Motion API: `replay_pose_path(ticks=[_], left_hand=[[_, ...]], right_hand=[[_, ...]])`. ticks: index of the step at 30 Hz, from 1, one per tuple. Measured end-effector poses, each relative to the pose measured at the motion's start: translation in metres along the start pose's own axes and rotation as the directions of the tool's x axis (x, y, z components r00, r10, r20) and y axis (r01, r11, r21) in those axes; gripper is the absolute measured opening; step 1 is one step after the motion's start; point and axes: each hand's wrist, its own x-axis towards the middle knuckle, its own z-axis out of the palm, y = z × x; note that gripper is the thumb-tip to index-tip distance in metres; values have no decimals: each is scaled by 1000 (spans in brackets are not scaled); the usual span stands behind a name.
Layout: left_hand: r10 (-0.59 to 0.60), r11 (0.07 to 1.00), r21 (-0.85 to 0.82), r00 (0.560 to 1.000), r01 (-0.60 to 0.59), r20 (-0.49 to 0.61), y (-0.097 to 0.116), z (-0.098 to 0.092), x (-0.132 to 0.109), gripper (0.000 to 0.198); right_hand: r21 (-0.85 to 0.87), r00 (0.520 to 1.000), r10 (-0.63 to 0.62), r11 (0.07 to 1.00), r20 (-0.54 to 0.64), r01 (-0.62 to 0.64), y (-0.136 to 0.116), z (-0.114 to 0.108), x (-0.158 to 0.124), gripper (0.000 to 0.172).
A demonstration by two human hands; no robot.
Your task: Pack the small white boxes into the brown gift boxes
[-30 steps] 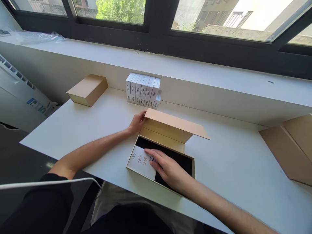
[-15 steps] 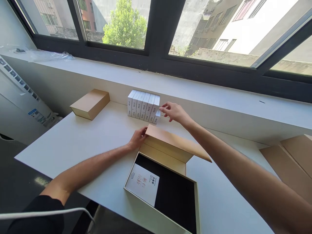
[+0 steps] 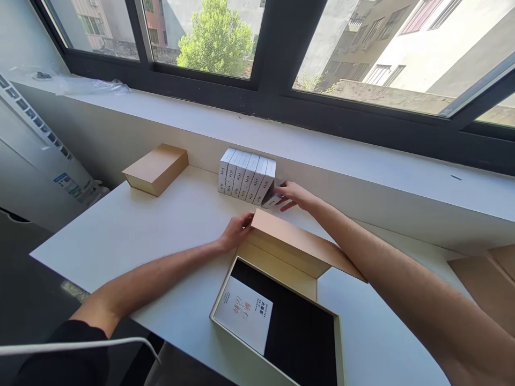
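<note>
An open tan gift box [image 3: 341, 348] with a black inside lies in front of me. One flat white box [image 3: 244, 313] with red and black print sits in its left part. My left hand [image 3: 237, 230] grips the left end of the raised flap lid [image 3: 298, 236], its fingers partly hidden behind it. At the back of the table a row of slim white boxes [image 3: 246, 174] stands against the wall. My right hand [image 3: 293, 195] is at the row's right end, fingers closed on a small white box [image 3: 272, 200] that leans away from the others.
A closed tan box [image 3: 156, 167] rests at the table's back left. Brown cardboard [image 3: 483, 279] is at the right edge. Behind the table runs a white window sill [image 3: 193, 115] with clear plastic wrap [image 3: 92, 86] on it. A white cable [image 3: 80, 346] crosses the lower left.
My right hand has lowered onto the end white box, which now tilts out from the row. My left hand stays on the lid. The whole view has shifted slightly.
</note>
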Motion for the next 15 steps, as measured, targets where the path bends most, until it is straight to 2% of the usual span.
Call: replay_pose_path(ticks=[4, 7, 11, 13, 15], left_hand=[[-10, 1000, 6, 1000, 10, -12, -1, 1, 0, 20], [7, 1000, -2, 1000, -7, -18, -2, 1, -1, 19], [16, 1000, -2, 999, -16, -31, -6, -1, -2, 19], [18, 1000, -7, 999, -18, -33, -9, -2, -3, 19], [30, 999, -18, 999, -31, -36, -12, -3, -4, 20]], right_hand=[[23, 996, 12, 1000, -88, -10, 6, -9, -10, 39], [60, 990, -11, 998, -138, 19, 14, -28, -40, 33], [122, 959, -141, 977, -246, 175, 26, -65, -113, 26], [93, 908, -270, 945, -322, 314, 27, -79, -156, 25], [-36, 852, -438, 894, -287, 447, 24, -83, -197, 25]])
